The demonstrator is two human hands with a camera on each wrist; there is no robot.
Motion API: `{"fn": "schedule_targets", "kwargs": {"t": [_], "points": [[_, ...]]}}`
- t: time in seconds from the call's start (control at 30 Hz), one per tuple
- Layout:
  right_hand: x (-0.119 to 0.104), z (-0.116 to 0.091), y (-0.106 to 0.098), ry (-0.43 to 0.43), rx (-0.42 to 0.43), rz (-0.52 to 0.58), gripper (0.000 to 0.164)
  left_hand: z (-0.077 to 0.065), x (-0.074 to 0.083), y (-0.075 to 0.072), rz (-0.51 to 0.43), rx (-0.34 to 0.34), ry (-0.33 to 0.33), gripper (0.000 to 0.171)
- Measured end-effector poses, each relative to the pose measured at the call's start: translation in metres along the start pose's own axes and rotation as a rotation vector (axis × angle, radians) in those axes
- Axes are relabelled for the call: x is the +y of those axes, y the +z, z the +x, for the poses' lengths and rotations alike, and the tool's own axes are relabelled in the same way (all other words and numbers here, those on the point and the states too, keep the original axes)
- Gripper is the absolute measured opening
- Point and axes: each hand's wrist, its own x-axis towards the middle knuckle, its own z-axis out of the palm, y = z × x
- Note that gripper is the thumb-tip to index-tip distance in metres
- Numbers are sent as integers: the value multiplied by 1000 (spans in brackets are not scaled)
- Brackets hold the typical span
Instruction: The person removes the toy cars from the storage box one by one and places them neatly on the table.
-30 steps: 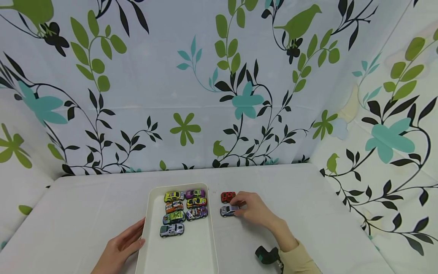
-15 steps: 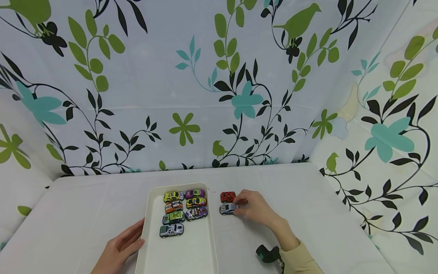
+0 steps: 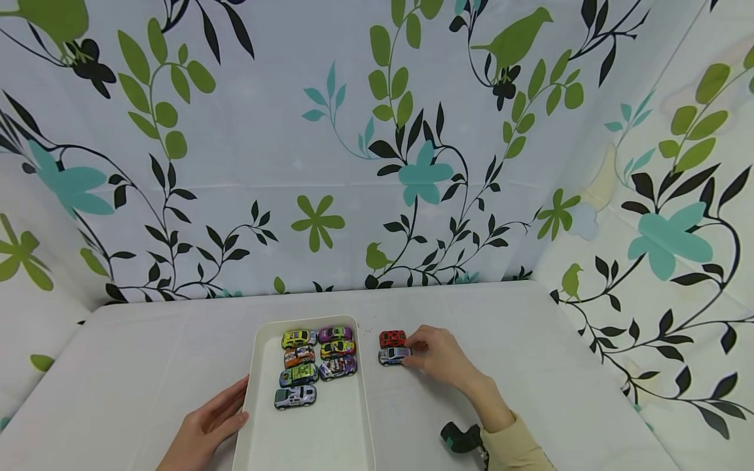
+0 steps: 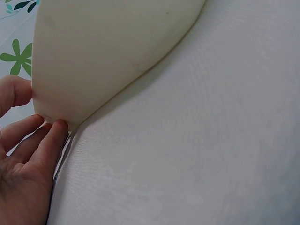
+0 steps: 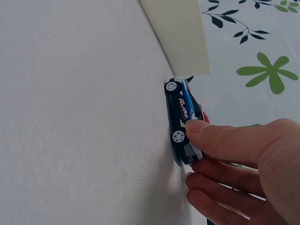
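Note:
A silver-and-blue toy car point(image 3: 393, 356) stands on the white table, and my right hand point(image 3: 438, 356) pinches its right end. In the right wrist view, the thumb lies on the dark side of the toy car point(image 5: 180, 110), whose wheels are at the table surface. Just behind it is a red toy car point(image 3: 392, 338). My left hand point(image 3: 206, 422) rests its fairly straight fingertips against the left side of a white tray point(image 3: 312, 438). In the left wrist view, fingertips and thumb of the left hand point(image 4: 28, 154) touch the outer wall of the tray point(image 4: 108, 51).
Several toy cars stand in two columns in the tray's far half, with a silver pickup point(image 3: 296, 396) nearest. A black curved object point(image 3: 461, 437) is by the right sleeve point(image 3: 515, 445). Patterned cloth point(image 3: 265, 131) hangs behind the table and along its sides.
My right hand has slid the silver-and-blue toy car slightly away from me, bringing it close to the red toy car. The left hand and the tray stay in place.

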Motion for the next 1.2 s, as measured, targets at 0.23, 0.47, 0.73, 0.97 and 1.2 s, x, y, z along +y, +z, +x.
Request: {"fn": "schedule_targets", "kwargs": {"t": [0.23, 0.47, 0.73, 0.97, 1.2], "points": [[0, -1, 0, -3, 7, -13, 19, 0, 0, 0, -1, 3, -3, 73], [0, 0, -2, -8, 4, -21, 19, 2, 0, 0, 15, 9, -7, 74], [2, 0, -2, 1, -1, -12, 22, 3, -2, 1, 33, 22, -10, 73], [0, 0, -2, 10, 54, -2, 23, 3, -2, 1, 25, 17, 2, 72], [-9, 1, -2, -38, 129, 1, 26, 2, -2, 1, 5, 11, 6, 71]]}}
